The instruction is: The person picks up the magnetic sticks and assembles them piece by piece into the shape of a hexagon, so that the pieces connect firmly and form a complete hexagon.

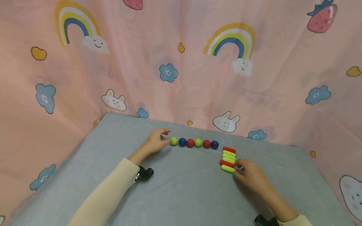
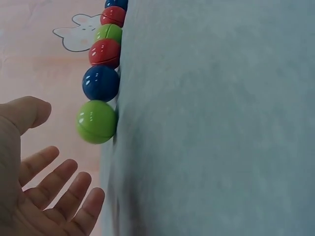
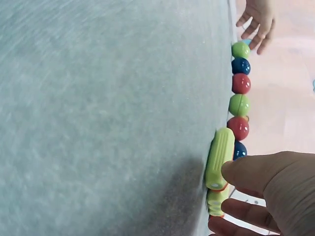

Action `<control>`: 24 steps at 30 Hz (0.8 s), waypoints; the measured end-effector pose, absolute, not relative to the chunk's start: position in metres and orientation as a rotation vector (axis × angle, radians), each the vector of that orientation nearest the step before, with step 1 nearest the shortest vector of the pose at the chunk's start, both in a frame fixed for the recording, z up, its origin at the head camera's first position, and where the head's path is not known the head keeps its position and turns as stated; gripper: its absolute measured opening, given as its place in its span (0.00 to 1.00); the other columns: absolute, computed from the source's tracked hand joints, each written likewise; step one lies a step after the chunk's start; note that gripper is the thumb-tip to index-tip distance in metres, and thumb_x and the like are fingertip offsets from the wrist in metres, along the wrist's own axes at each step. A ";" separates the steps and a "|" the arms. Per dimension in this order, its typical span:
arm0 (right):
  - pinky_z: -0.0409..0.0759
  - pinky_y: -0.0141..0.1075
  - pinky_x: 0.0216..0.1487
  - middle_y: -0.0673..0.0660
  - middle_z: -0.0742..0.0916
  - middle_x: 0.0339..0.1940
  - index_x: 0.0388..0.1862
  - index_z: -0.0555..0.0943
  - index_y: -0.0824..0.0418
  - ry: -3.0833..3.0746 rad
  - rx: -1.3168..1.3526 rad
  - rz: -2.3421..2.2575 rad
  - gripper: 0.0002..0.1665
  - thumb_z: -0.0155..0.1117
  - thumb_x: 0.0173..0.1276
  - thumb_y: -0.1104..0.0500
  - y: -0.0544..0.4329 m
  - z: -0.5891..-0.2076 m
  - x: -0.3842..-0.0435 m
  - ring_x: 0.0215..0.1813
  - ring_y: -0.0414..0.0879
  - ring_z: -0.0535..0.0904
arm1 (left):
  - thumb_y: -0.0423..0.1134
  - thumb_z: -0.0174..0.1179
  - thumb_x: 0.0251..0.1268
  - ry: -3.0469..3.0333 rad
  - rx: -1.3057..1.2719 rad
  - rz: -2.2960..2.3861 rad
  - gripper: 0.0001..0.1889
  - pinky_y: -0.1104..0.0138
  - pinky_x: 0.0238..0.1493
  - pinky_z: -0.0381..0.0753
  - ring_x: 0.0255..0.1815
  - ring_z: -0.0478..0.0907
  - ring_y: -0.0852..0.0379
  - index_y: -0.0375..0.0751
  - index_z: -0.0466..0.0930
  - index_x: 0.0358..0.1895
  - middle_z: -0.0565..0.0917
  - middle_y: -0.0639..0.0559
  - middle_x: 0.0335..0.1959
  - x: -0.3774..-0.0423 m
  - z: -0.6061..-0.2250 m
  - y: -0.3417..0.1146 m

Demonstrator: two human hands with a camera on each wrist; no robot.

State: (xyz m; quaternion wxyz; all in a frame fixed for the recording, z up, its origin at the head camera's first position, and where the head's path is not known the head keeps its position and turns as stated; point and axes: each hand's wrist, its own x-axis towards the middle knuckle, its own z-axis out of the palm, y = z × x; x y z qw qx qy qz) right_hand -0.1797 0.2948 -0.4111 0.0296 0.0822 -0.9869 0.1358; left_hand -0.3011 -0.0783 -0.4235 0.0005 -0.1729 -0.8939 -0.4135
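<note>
My left hand [image 1: 155, 140], fingers spread and loosely bent, is at the left end of a row of glossy balls. Nearest its thumb is a green ball [image 2: 96, 123]; in the left wrist view a gap shows between them. Beyond it lie a blue ball [image 2: 101, 83], a red ball [image 2: 105, 53] and several more. My right hand [image 1: 251, 175] is by the right ends of a stack-like row of red and green bars. Its thumb [image 3: 251, 171] overlaps the end of the nearest green bar [image 3: 220, 157], with the fingers relaxed beside the row.
The balls and bars lie on a grey cloth surface [image 1: 181, 194]. A pink printed curtain [image 1: 135, 62] rises along the back and sides. The last blue ball [image 1: 214, 144] is close to the top red bar [image 1: 229, 149]. Each wrist carries a black device [image 1: 146, 173].
</note>
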 end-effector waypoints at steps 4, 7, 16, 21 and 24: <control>0.82 0.46 0.40 0.57 0.86 0.36 0.38 0.83 0.63 -3.053 0.241 0.423 0.12 0.71 0.54 0.62 0.294 -0.415 -0.182 0.37 0.48 0.81 | 0.44 0.64 0.60 -2.828 -0.508 -1.316 0.26 0.56 0.51 0.78 0.53 0.79 0.46 0.42 0.75 0.62 0.80 0.43 0.57 -0.305 -0.427 -0.072; 0.82 0.45 0.40 0.56 0.86 0.35 0.37 0.83 0.63 -3.059 0.247 0.434 0.11 0.71 0.53 0.63 0.292 -0.416 -0.183 0.35 0.47 0.81 | 0.41 0.65 0.59 -2.837 -0.496 -1.325 0.24 0.57 0.51 0.79 0.52 0.79 0.46 0.42 0.77 0.60 0.80 0.43 0.57 -0.307 -0.428 -0.067; 0.82 0.44 0.39 0.55 0.85 0.32 0.35 0.82 0.63 -3.068 0.258 0.453 0.11 0.72 0.52 0.64 0.290 -0.416 -0.184 0.34 0.46 0.80 | 0.37 0.64 0.60 -2.872 -0.517 -1.299 0.20 0.57 0.54 0.79 0.52 0.80 0.46 0.40 0.79 0.56 0.80 0.41 0.56 -0.304 -0.428 -0.055; 0.82 0.43 0.39 0.54 0.85 0.31 0.35 0.82 0.62 -3.066 0.235 0.442 0.11 0.72 0.52 0.64 0.290 -0.419 -0.185 0.33 0.45 0.79 | 0.37 0.63 0.61 -2.869 -0.518 -1.273 0.17 0.58 0.52 0.79 0.50 0.81 0.48 0.40 0.81 0.53 0.81 0.43 0.53 -0.304 -0.428 -0.052; 0.81 0.42 0.38 0.53 0.84 0.29 0.34 0.82 0.63 -3.067 0.231 0.427 0.11 0.72 0.52 0.64 0.289 -0.419 -0.186 0.32 0.44 0.77 | 0.37 0.63 0.62 -2.868 -0.519 -1.273 0.15 0.58 0.52 0.79 0.49 0.81 0.49 0.39 0.82 0.52 0.82 0.44 0.51 -0.305 -0.428 -0.052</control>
